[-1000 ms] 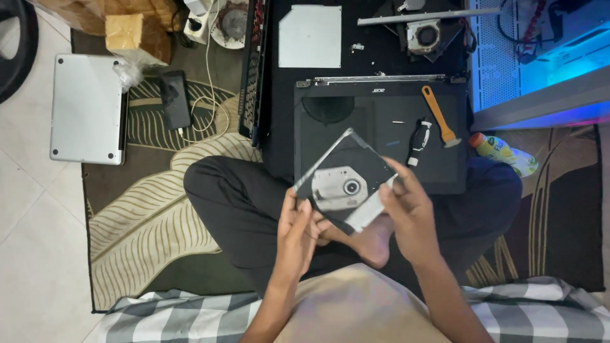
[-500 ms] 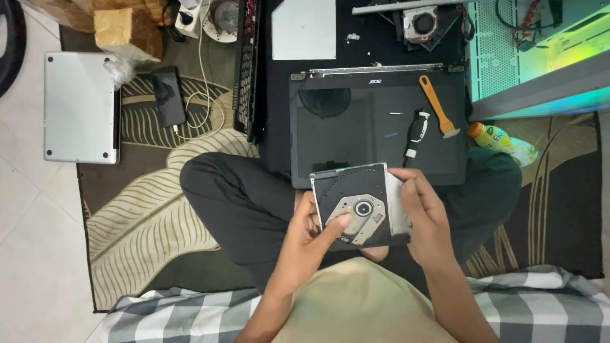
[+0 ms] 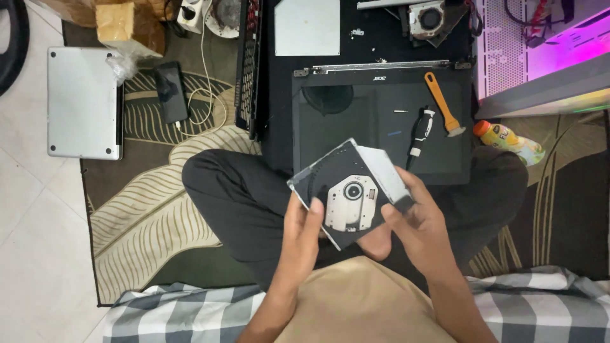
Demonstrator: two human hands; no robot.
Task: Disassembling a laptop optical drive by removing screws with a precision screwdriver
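Observation:
Both my hands hold a slim optical disc drive [image 3: 346, 190] above my crossed legs. Its tray is slid partly out, showing the black disc well and a silver spindle plate. My left hand [image 3: 304, 235] grips the near left edge, thumb on the tray. My right hand [image 3: 419, 225] holds the right end of the metal case. Beyond it lies an open black laptop base [image 3: 381, 121] on a black mat.
On the laptop base lie a black-and-white screwdriver [image 3: 419, 130] and an orange-handled scraper [image 3: 443, 103]. A silver laptop [image 3: 82, 101] and a phone [image 3: 171, 92] with a cable lie left. A drink bottle [image 3: 511, 141] lies right, a cooling fan [image 3: 432, 18] at the top.
The drive has turned in my hands and tilted again, with the tray drawn further out of the case. My view has shifted slightly.

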